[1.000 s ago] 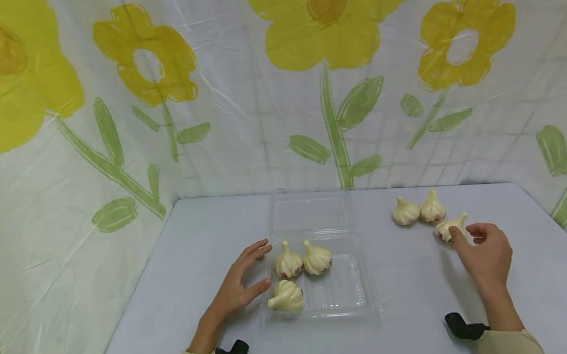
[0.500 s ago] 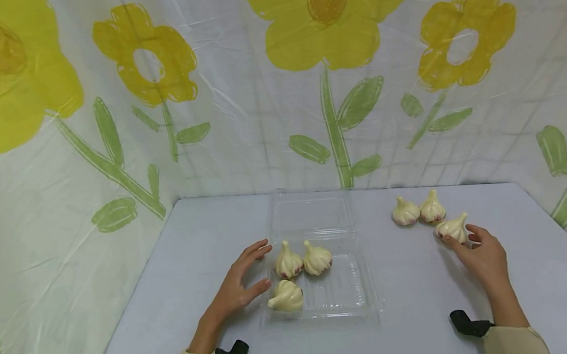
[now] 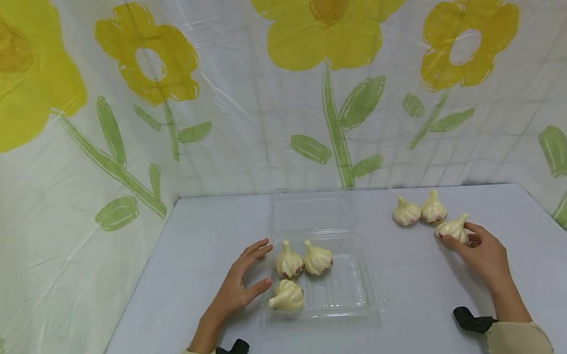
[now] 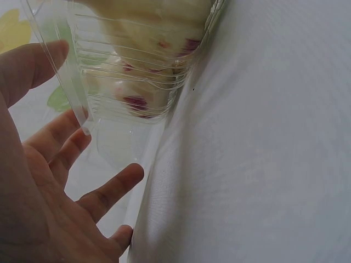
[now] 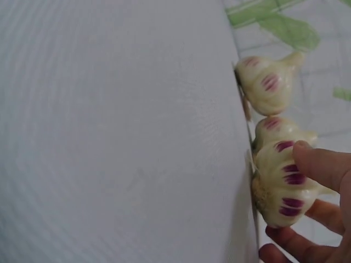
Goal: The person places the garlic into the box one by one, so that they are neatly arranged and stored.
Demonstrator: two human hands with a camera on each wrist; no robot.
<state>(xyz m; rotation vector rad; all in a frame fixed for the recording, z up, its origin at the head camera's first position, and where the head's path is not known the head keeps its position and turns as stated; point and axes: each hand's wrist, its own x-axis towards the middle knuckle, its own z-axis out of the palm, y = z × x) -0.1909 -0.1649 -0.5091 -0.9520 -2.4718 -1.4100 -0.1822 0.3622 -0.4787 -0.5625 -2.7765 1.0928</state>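
In the head view my right hand (image 3: pixel 487 255) holds a garlic bulb (image 3: pixel 453 231), cream with purple streaks, at the right of the table. In the right wrist view its thumb lies against one side of the bulb (image 5: pixel 288 183) and the fingers are curled round the other. My left hand (image 3: pixel 236 284) is spread at the left edge of a clear plastic clamshell box (image 3: pixel 368 283), its thumb and fingertips by the rim. Three garlic bulbs sit in the box: two upright at the back left, one on its side (image 3: pixel 287 296) at the front left.
Two more garlic bulbs stand side by side behind the held one; the left one (image 3: pixel 406 211) is nearer the box. The box's open lid (image 3: pixel 313 214) lies back on the white table (image 3: pixel 206 224). A flowered curtain (image 3: pixel 239 147) hangs behind.
My right hand has shifted slightly left and its thumb has moved lower on the bulb, which has hardly moved. The left hand and the box have stayed put.
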